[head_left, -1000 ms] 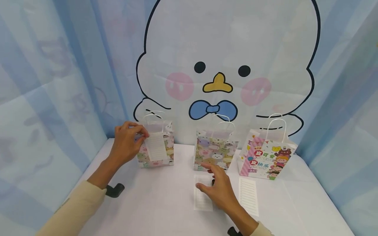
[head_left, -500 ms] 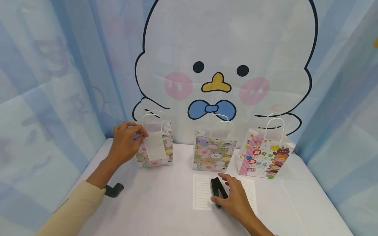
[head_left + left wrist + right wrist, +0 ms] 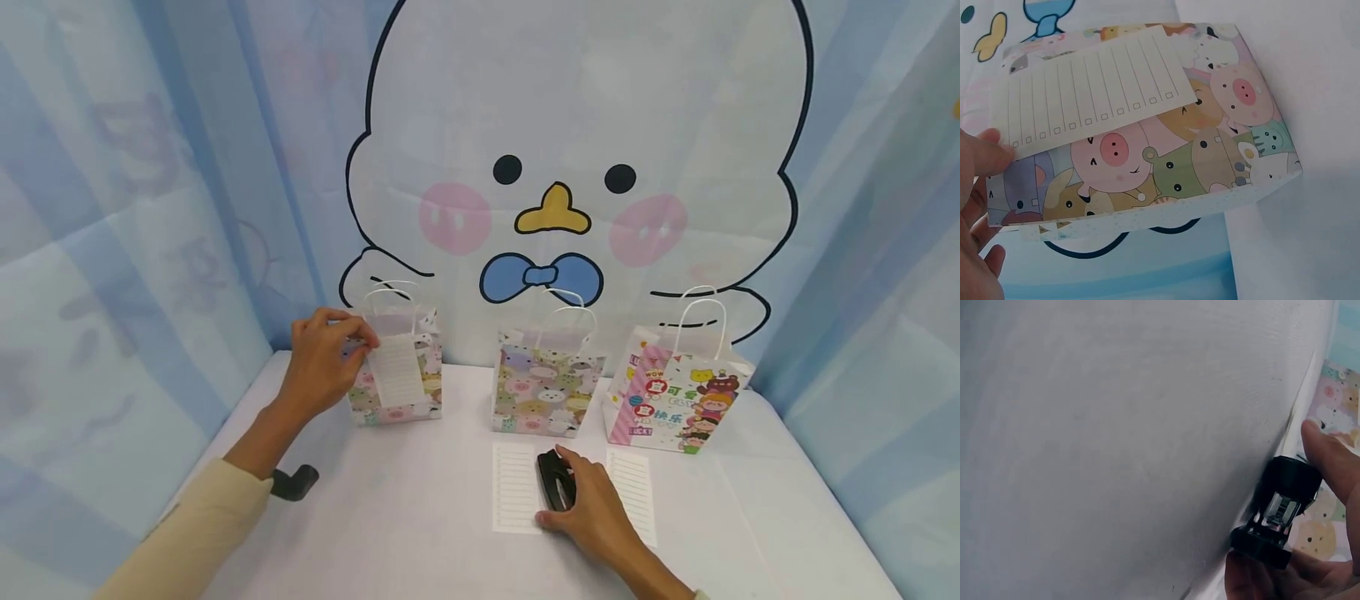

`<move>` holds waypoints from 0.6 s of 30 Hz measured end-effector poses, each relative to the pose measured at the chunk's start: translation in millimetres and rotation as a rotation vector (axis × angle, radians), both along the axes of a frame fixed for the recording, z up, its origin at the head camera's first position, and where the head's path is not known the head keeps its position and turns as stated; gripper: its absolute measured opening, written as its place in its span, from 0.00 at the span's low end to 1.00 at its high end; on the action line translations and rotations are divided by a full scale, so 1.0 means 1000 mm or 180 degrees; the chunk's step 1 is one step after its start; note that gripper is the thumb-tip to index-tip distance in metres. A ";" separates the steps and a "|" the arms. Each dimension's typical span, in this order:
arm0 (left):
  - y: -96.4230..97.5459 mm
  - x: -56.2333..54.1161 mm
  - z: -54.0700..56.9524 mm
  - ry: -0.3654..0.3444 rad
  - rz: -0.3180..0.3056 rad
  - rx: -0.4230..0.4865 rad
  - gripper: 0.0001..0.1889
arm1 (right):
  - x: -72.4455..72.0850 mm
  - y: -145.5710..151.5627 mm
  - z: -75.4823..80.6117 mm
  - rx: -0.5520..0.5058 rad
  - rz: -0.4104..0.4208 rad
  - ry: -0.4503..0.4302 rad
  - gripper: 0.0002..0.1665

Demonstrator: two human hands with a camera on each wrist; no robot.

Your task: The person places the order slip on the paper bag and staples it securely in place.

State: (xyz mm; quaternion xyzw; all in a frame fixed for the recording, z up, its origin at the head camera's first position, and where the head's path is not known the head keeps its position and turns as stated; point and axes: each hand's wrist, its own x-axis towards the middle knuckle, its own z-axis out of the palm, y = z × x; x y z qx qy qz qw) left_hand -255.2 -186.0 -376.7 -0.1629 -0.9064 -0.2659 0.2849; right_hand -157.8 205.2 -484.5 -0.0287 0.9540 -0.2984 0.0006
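Note:
On the left, my left hand (image 3: pixel 318 362) pinches a white lined checklist slip (image 3: pixel 399 371) and the upper edge of an animal-print paper bag (image 3: pixel 432 354) between thumb and fingers. In the left wrist view the slip (image 3: pixel 1091 87) lies flat against the bag's front (image 3: pixel 1179 165), its row of small boxes showing. My right hand (image 3: pixel 600 504) grips a black stapler (image 3: pixel 553 483) on the table, thumb on one side and fingers on the other. The right wrist view looks at the end of the stapler (image 3: pixel 1279 509), held close over the white cloth.
A second animal-print bag (image 3: pixel 543 392) stands upright in the middle, and a pink-and-white printed bag (image 3: pixel 675 408) to its right. Two more lined slips lie flat, one left of the stapler (image 3: pixel 513 492) and another slip (image 3: pixel 633 492) right of it. A cartoon curtain (image 3: pixel 570 100) hangs behind.
My right hand has moved down and right from above the middle slip and has closed round the stapler. The left hand keeps its pinch on the slip and bag.

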 end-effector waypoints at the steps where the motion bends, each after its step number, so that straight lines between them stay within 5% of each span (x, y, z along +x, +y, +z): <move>1: 0.000 0.000 0.000 0.0000 0.0001 0.0002 0.07 | 0.000 0.000 0.000 0.0001 -0.0001 -0.0013 0.62; 13: -0.001 0.000 0.000 0.0074 -0.0052 0.0056 0.08 | -0.008 -0.002 0.003 0.0513 0.0094 0.0079 0.56; 18: -0.002 -0.001 -0.002 0.0102 -0.0080 0.0080 0.08 | -0.010 -0.001 0.007 0.0389 0.0118 0.0063 0.49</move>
